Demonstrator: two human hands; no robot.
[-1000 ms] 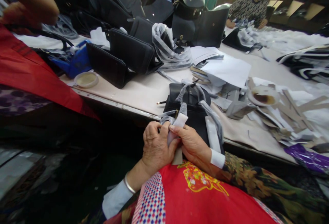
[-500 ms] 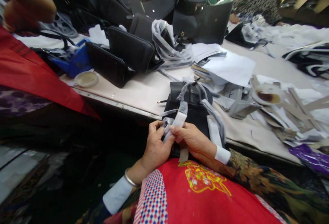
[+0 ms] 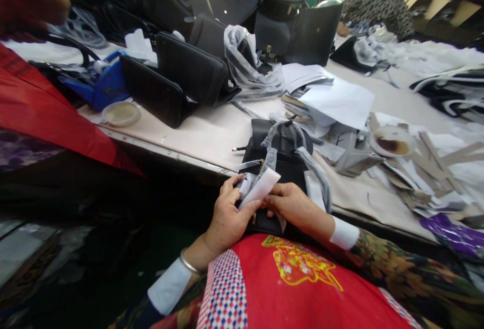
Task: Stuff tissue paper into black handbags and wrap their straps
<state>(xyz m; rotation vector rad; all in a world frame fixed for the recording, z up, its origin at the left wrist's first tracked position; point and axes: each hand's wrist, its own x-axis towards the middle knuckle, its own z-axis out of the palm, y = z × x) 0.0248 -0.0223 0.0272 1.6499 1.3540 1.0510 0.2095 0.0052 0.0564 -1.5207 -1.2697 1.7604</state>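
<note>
A small black backpack [image 3: 260,140] lies at the table's front edge against my red apron, its handle and straps wrapped in translucent film. My left hand [image 3: 229,214] is closed on a white strip [image 3: 260,188], its thumb pressing the strip against a wrapped strap piece. Just right of it, my right hand [image 3: 293,205] has its fingers pinched together near the strip's lower side, over the backpack. A bit of beige material shows below its fingers; what the fingertips grip is hidden.
Black bag pieces [image 3: 191,67] stand behind. A blue container [image 3: 109,84] and a round dish [image 3: 121,113] are at left, beside a person in red. White sheets [image 3: 336,98], a glue dish [image 3: 392,141] and cardboard scraps lie right. Another person sits far right.
My right hand has moved slightly right, away from my left thumb. The white strip now tilts further right, and the beige piece below has shifted right.
</note>
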